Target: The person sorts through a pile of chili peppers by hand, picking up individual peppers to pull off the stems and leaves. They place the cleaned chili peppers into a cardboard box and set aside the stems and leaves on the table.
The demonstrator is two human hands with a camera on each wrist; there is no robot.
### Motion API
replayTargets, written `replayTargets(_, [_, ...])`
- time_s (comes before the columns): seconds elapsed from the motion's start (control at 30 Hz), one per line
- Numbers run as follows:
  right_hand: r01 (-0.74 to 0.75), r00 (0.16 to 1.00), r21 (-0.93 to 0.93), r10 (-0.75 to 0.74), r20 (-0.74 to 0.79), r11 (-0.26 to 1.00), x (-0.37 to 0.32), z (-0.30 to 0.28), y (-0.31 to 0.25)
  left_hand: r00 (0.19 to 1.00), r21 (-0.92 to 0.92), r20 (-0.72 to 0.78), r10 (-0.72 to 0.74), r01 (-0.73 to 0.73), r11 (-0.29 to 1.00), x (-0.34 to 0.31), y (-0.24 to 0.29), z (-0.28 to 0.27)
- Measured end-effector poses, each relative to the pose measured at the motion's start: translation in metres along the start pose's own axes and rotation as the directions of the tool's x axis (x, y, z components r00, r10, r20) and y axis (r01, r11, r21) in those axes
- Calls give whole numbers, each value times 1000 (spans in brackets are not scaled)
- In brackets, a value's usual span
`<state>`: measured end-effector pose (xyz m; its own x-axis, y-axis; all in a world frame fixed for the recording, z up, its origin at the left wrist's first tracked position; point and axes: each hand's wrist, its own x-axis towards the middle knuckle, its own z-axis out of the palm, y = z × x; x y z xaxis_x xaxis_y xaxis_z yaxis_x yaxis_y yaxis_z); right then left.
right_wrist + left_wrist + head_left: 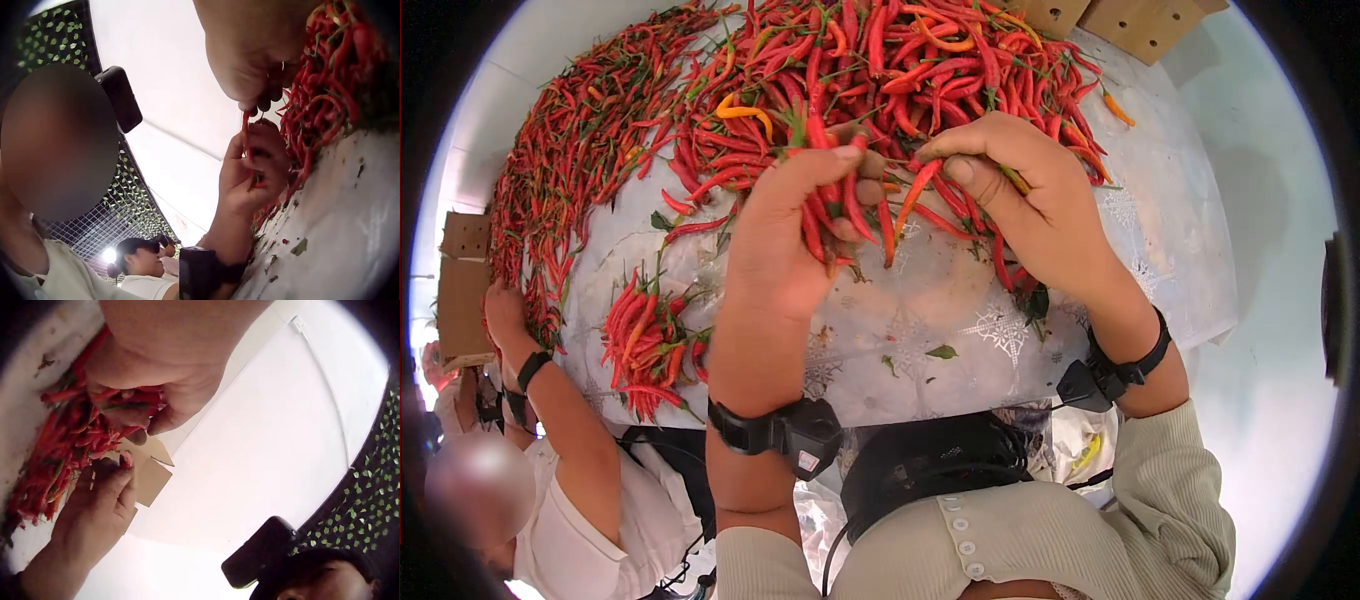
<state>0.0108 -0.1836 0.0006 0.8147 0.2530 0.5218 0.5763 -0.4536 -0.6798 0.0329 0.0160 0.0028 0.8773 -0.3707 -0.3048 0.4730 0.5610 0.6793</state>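
Observation:
Several red chili peppers (855,205) are gripped in my left hand (775,235), thumb on top and fingers curled behind them. Close to its right, my right hand (1050,195) pinches one orange-red chili pepper (914,198) between thumb and forefinger near its upper end. Both hands are over the near edge of a large heap of red chili peppers (940,80). In the right wrist view, a thin pepper (247,134) spans from the right fingertips down to the left hand (247,178). Curled fingers partly hide the left hand's bunch.
A small bunch of peppers (643,335) lies left of my left forearm on the patterned tablecloth (880,370). Another pepper spread (590,130) covers the far left. Cardboard boxes (1150,28) stand at the back right. Another person's arm (565,400) reaches in at left.

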Motion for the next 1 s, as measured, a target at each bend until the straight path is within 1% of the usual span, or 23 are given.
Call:
replayTargets(0.07, [8,1000,21,-8,-6,1000,0,1,-2,999,143,-50,-2,9,990,-4,-4,13])
replayTargets(0.13, [4,1000,19,-5,3,1000,0,-1,-4,1000,234,10,13,-15,972,-4,-9,14])
replayTargets(0.23, [-113,993,183,114,2,977,-3,-2,-10,997,319,79,-3,-23,948,-4,-13,12])
replayTargets(0.27, [-104,994,169,109,-22,980,-3,-2,-10,995,337,97,-14,-19,941,-4,-14,11])
replayTargets(0.33, [-86,993,141,96,-68,986,-2,-1,-11,1000,304,23,6,-12,953,-7,-10,13])
replayTargets(0.37, [-122,987,129,134,-87,984,-2,1,-11,1000,288,-14,15,-11,958,-9,-8,12])
replayTargets(0.43, [-195,970,107,208,-127,975,-4,6,-10,997,9,23,75,-75,997,-8,-1,4])
replayTargets(0.47, [-148,986,30,150,-71,989,-6,8,-7,993,-132,35,108,-103,986,-8,3,0])
replayTargets(0.53, [-36,997,-114,42,57,993,-8,12,-1,986,-312,110,125,-85,946,-5,9,-7])
replayTargets(0.57, [33,990,-149,-12,140,988,-8,14,-2,979,-398,145,140,-72,915,-4,11,-10])
replayTargets(0.6, [105,973,-178,-64,224,978,-10,17,-5,963,-415,215,161,-59,908,-3,10,-12])
replayTargets(0.63, [178,945,-200,-111,307,963,-12,20,-8,965,-409,216,146,-47,911,-3,9,-12])
replayTargets(0.67, [179,940,-170,-118,319,969,-16,25,-9,967,-402,216,131,-34,915,-3,7,-10])
replayTargets(0.77, [161,876,-298,3,482,941,-16,24,-12,967,-371,231,104,-12,928,-1,4,-11])
replayTargets(0.87, [125,889,-270,13,458,955,-16,23,-9,969,-344,220,110,-28,939,0,4,-11])
replayTargets(0.97, [50,959,-216,13,283,975,-14,21,-13,977,-335,183,112,-45,941,1,4,-10])
replayTargets(1.0, [-34,970,-173,74,230,984,-12,18,-16,979,-335,170,113,-50,941,1,4,-11])
